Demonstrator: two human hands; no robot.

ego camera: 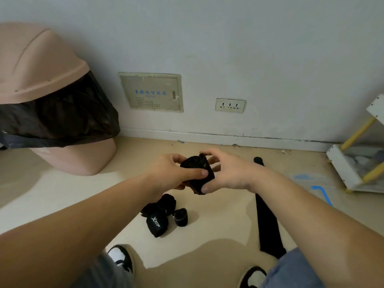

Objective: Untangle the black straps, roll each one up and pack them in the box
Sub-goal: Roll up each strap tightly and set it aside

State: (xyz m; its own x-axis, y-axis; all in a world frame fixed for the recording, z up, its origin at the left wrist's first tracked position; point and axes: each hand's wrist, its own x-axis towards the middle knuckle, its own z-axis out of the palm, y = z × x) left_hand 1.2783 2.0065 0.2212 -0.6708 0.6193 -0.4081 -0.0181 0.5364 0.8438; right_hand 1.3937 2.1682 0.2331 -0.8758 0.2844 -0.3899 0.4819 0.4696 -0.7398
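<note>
strap, rolled tight, is held above the floor between both hands. the left hand curls round it with the thumb across, and the right hand pinches the far side and the tail end. if either thumb eases before the end is fastened, i'd expect the coil to spring loose. finished rolls lie below, and a flat strap lies to the right. no box in sight.

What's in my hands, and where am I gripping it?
A rolled black strap: left hand grips its left side, right hand its right side.
</note>
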